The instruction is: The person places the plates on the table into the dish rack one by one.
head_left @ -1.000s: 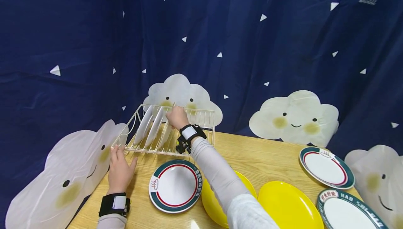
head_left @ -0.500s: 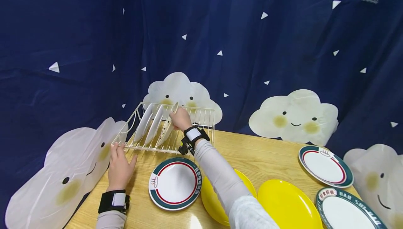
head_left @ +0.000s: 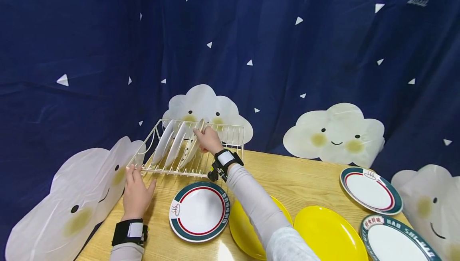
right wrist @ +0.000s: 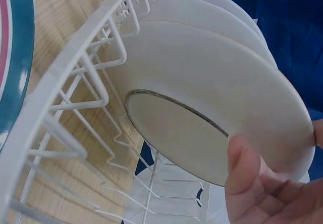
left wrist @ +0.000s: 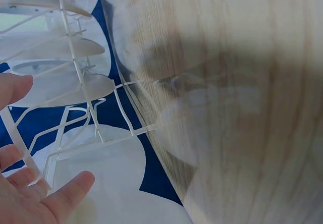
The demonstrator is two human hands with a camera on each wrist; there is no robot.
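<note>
My right hand (head_left: 209, 138) pinches the upper edge of a cream plate (head_left: 189, 149) with small dark stars on its face. The plate stands tilted in a white wire dish rack (head_left: 230, 133). In the right wrist view the thumb lies on the back of this plate (right wrist: 202, 82), and the fingers are mostly hidden behind its rim. Two white plates, a nearer one (head_left: 176, 145) and a leftmost one (head_left: 163, 143), stand in slots to its left. With fingers extended, my left hand (head_left: 137, 193) rests at the rack's front left corner; its thumb points away from the other fingers.
A green-rimmed plate (head_left: 200, 212) lies before the rack on the wooden table (head_left: 298, 177). To its right are two yellow plates, one (head_left: 248, 233) partly under my right forearm, the other (head_left: 328, 235) beside it. Two more green-rimmed plates (head_left: 371, 191) lie far right. A blue curtain (head_left: 230, 45) hangs behind.
My right hand has moved slightly right, and the starred plate's upper edge has leaned right with it, showing more of its face. The left hand stays at the rack's corner.
</note>
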